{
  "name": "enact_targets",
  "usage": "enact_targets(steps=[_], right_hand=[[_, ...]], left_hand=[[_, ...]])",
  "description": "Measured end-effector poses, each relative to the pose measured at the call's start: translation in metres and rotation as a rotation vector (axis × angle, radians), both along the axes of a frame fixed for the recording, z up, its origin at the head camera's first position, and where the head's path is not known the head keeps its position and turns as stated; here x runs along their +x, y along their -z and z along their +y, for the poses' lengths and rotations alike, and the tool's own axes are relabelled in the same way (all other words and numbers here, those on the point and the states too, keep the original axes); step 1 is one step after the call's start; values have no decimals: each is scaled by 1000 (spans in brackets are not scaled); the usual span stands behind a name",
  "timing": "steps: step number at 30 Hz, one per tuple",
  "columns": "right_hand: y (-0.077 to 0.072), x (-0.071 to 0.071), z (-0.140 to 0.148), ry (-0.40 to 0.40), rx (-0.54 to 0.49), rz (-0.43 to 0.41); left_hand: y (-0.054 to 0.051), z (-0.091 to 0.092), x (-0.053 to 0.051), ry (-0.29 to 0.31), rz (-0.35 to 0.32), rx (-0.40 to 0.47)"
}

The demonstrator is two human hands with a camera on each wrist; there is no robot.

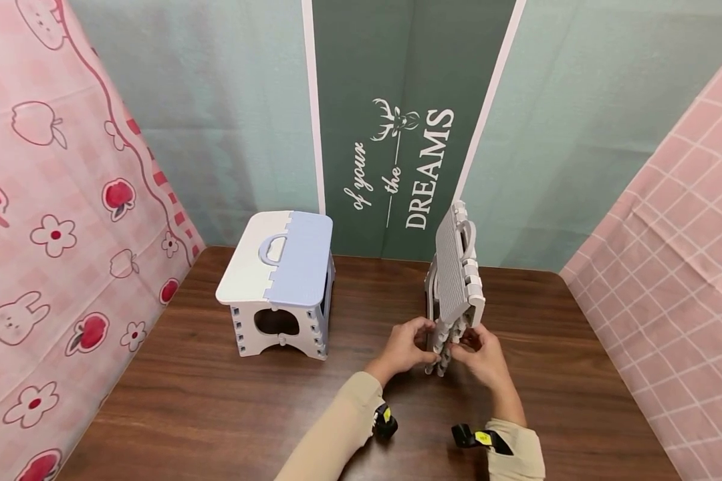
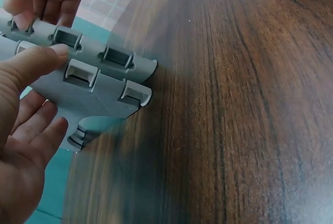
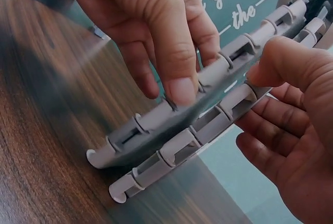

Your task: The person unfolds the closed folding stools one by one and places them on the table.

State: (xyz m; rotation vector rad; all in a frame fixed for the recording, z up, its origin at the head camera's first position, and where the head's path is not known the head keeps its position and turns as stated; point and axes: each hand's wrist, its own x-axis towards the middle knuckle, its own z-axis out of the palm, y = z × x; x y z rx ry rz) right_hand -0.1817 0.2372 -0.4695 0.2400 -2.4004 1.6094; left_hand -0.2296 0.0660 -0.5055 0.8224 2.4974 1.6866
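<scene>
A grey folding stool [image 1: 454, 267] stands on the table at the right, nearly folded, its seat panels steep and its two leg panels close together. My left hand [image 1: 404, 347] grips the left leg panel, thumb on the hinged edge [image 2: 80, 73] and fingers behind it. Across from it, my right hand [image 1: 483, 355] pinches the other leg panel, with its thumb on the edge [image 3: 242, 102] in the right wrist view. A narrow gap shows between the two panels. The stool's carry handle [image 1: 468, 239] is at the top.
An unfolded white and blue folding stool [image 1: 277, 280] stands on the left of the brown wooden table [image 1: 367, 300]. Behind the table hangs a green curtain [image 1: 391, 67] with white lettering. Pink patterned cloths [image 1: 54, 200] cover both sides.
</scene>
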Motion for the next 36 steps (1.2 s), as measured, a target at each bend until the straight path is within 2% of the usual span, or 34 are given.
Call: enact_targets(steps=[3, 5, 13, 16, 22, 29, 36], right_hand=[[12, -4, 7, 17, -4, -20], [12, -3, 8, 19, -2, -28], [-13, 8, 2, 18, -1, -5], [-17, 10, 1, 40, 17, -15], [-16, 10, 4, 86, 32, 8], [-11, 11, 8, 83, -26, 35], [-11, 16, 12, 117, -42, 24]], left_hand=[[0, -3, 1, 3, 21, -19], [0, -5, 1, 5, 37, -28], [0, -13, 0, 13, 49, -28], [1, -14, -1, 14, 48, -29], [0, -15, 0, 25, 28, -31], [0, -20, 2, -2, 52, -68], [0, -23, 2, 16, 27, -21]])
